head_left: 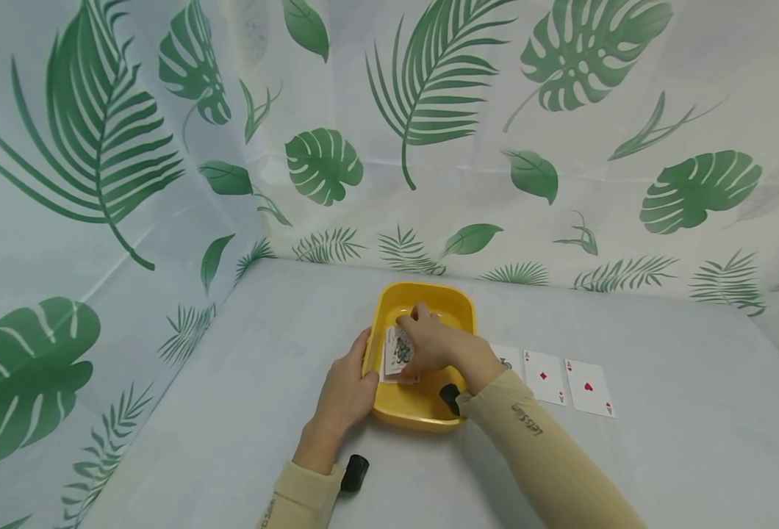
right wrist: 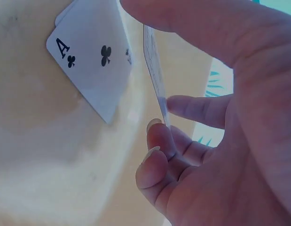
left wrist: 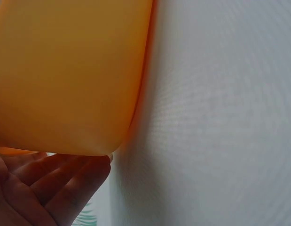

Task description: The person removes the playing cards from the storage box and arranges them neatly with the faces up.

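Observation:
A yellow plastic tray (head_left: 416,420) stands on the table, and my left hand (head_left: 345,389) rests against its left side. In the left wrist view, nearly straight fingers (left wrist: 72,183) touch the outer wall. My right hand (head_left: 429,342) reaches into the tray and pinches a playing card (head_left: 400,351) with a dark printed figure. The right wrist view shows this card edge-on between thumb and fingers. Beside it, an ace of clubs (right wrist: 91,56) lies in the tray, overlapping another card whose face is hidden.
To the tray's right, a row on the table holds an ace of diamonds (head_left: 544,377), an ace of hearts (head_left: 589,387) and a partly hidden black-suited card (head_left: 507,357). A white curtain (head_left: 429,213) with green leaves hangs behind and at the left.

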